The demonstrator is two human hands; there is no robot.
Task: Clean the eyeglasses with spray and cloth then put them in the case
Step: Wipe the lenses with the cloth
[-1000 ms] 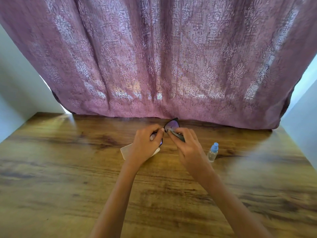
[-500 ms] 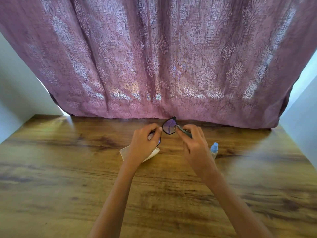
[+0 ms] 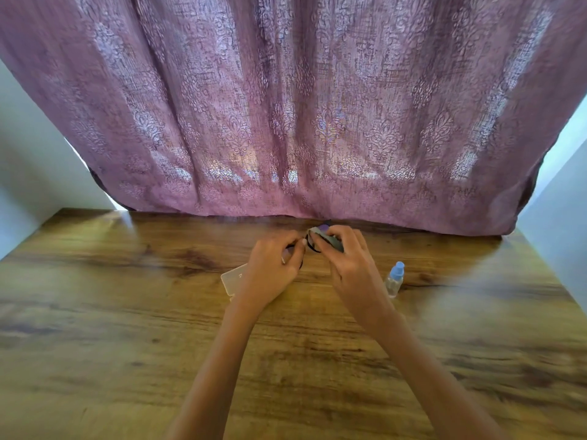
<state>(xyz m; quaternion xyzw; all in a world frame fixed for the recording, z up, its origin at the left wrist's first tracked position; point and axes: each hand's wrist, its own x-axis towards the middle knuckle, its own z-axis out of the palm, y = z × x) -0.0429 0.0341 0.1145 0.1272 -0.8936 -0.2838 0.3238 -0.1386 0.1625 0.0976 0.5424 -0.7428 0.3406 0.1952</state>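
Above the far middle of the table, both hands hold the black-framed eyeglasses (image 3: pixel 309 244), which are mostly hidden between the fingers. My left hand (image 3: pixel 273 268) grips the left side of the frame. My right hand (image 3: pixel 347 265) pinches a grey cloth (image 3: pixel 328 240) over the right lens, of which only a purple sliver shows above the cloth. A pale, flat eyeglass case (image 3: pixel 233 277) lies on the table under my left hand, partly covered. The small clear spray bottle (image 3: pixel 394 279) with a blue cap stands just right of my right wrist.
The wooden table (image 3: pixel 127 312) fills the lower view. A mauve patterned curtain (image 3: pixel 286 106) hangs along its far edge, close behind the hands. White walls (image 3: pixel 25 173) close in on both sides.
The cloth in my right hand has moved over the right lens, which was exposed half a second ago. Both hands stay close together at the same spot; the picture is slightly motion-blurred.
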